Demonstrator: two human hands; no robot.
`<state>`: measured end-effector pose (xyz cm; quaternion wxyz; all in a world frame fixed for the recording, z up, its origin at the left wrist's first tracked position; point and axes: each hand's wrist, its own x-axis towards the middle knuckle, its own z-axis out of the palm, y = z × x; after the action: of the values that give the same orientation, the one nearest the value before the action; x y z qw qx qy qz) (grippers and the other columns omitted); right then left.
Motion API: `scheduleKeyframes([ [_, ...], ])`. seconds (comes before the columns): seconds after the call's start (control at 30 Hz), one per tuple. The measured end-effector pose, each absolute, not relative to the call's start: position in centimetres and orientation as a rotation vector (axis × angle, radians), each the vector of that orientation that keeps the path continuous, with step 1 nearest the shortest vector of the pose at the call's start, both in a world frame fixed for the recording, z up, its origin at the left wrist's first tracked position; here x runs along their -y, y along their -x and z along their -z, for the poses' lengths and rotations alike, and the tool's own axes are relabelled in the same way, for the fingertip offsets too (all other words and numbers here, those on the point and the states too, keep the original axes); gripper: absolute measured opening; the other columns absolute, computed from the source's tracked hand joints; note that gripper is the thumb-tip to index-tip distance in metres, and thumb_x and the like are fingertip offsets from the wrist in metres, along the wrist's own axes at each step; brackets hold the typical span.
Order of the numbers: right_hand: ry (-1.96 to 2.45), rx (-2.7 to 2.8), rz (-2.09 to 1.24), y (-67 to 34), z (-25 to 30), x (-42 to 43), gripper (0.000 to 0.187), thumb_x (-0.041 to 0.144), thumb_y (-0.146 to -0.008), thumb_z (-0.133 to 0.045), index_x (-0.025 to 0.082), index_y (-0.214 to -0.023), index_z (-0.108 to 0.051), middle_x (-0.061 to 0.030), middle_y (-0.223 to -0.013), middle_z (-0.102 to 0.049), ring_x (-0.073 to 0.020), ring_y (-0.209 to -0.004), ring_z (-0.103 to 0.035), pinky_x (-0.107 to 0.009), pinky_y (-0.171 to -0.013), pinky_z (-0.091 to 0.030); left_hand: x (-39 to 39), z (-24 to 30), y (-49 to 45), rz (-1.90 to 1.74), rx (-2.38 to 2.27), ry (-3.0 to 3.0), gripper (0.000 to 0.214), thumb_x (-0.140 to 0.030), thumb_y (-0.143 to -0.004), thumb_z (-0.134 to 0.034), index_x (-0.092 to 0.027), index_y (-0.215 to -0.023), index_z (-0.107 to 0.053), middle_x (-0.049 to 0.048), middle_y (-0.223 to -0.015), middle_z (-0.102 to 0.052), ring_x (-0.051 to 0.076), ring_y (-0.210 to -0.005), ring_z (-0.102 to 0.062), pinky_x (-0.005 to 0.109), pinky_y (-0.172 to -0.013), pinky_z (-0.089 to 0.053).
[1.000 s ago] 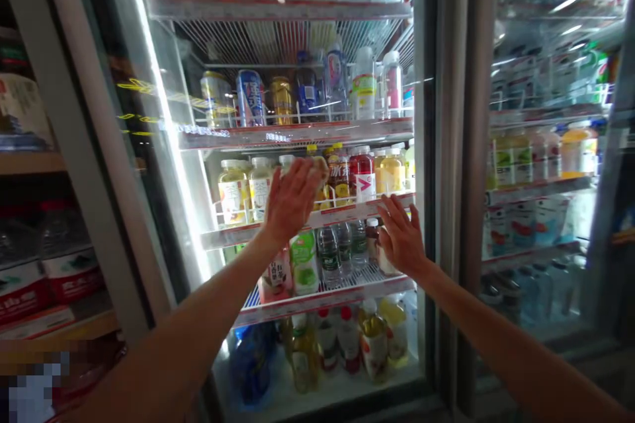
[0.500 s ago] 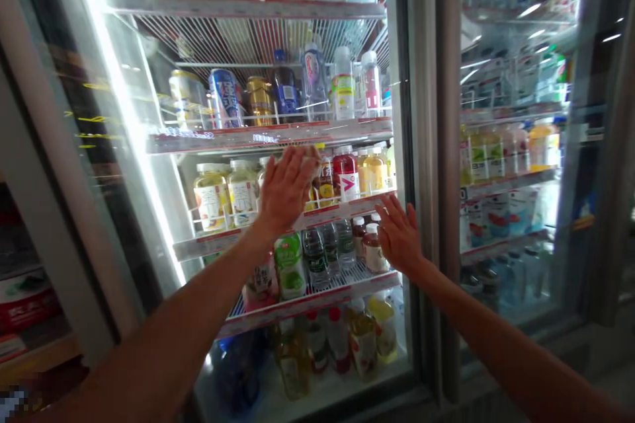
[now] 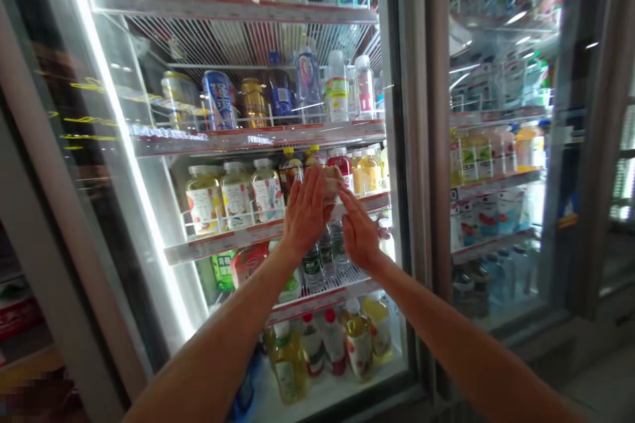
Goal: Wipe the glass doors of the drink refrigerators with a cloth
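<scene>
My left hand (image 3: 306, 211) is raised before the drinks cooler, fingers long and close together. Along its right side shows a pale, crumpled piece that looks like cloth (image 3: 331, 184), partly hidden by the fingers. My right hand (image 3: 360, 232) is stretched out just to the right, its fingertips close to the cloth; whether they touch it I cannot tell. Behind both hands are the cooler's shelves. A red-labelled bottle (image 3: 340, 162) and a yellow juice bottle (image 3: 369, 172) stand near the fingertips. Clear water bottles (image 3: 313, 268) are below, partly covered by my hands.
Pale-lidded bottles (image 3: 202, 201) line the middle shelf at left. Cans, including a blue one (image 3: 218, 100), stand a shelf higher. A bright light strip (image 3: 114, 106) runs down the left side. A metal upright (image 3: 429, 145) separates a second glass-fronted cooler (image 3: 496, 211) on the right.
My left hand has moved right and down with the pale cloth. My right hand has moved left, so the two hands are now close together. The view has shifted slightly.
</scene>
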<state>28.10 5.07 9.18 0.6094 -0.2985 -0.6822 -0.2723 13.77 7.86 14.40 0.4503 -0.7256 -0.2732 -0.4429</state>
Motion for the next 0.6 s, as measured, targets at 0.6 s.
scheduleKeyframes([
  [0.6,1.003,1.106,0.882,-33.0,-10.9,-9.6,0.052,0.023,-0.092,-0.031,0.024,-0.144,-0.028,-0.0066,-0.147,-0.034,-0.0253,-0.139,-0.025,-0.054,-0.110,-0.026,-6.4,-9.9,-6.1,1.056,0.795,1.639,0.073,-0.035,-0.087,-0.050,-0.015,-0.146,-0.011,0.0130,-0.151,-0.019,0.020,-0.142,-0.010,0.043,-0.116,-0.003],
])
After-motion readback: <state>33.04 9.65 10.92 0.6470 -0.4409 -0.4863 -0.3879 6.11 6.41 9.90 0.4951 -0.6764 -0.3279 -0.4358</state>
